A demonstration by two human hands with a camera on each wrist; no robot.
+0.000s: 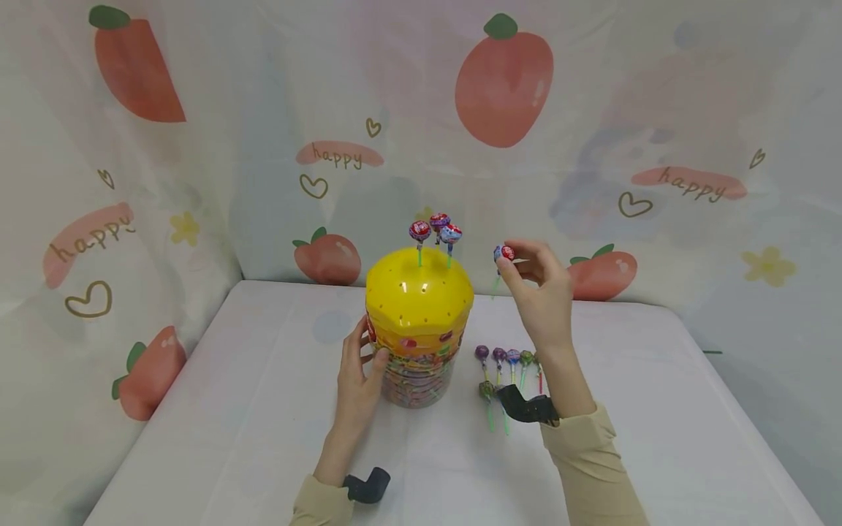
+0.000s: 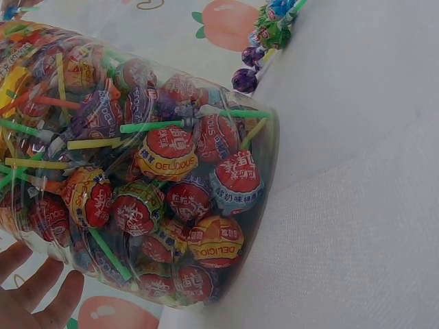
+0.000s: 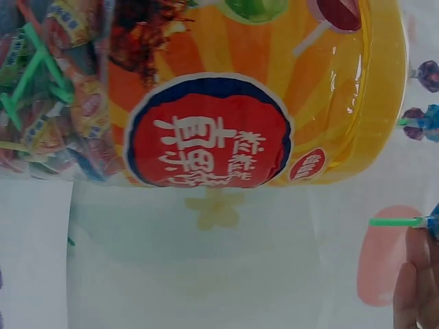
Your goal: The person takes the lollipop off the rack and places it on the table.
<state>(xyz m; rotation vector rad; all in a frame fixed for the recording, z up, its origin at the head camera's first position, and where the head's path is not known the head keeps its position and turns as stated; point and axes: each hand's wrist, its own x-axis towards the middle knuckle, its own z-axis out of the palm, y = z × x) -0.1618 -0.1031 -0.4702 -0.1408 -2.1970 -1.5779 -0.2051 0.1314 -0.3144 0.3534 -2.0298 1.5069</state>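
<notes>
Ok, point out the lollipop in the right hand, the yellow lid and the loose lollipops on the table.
held lollipop [image 1: 504, 253], head view, wrapped head.
yellow lid [image 1: 419, 296], head view, domed front.
loose lollipops [image 1: 506, 356], head view, middle heads of the row.

the lollipop jar [image 1: 416, 351] stands on the table [image 1: 263, 409], just right of the left hand's fingers [image 1: 368, 351], which touch its side. three lollipops [image 1: 435, 232] stand in its lid [image 1: 419, 296]. the right hand's fingers [image 1: 526, 267] pinch one lollipop [image 1: 503, 253] right of the lid. below them, loose lollipops [image 1: 509, 358] lie in a row on the table.

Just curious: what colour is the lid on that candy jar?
Yellow: the lid shows best in the head view.
</notes>
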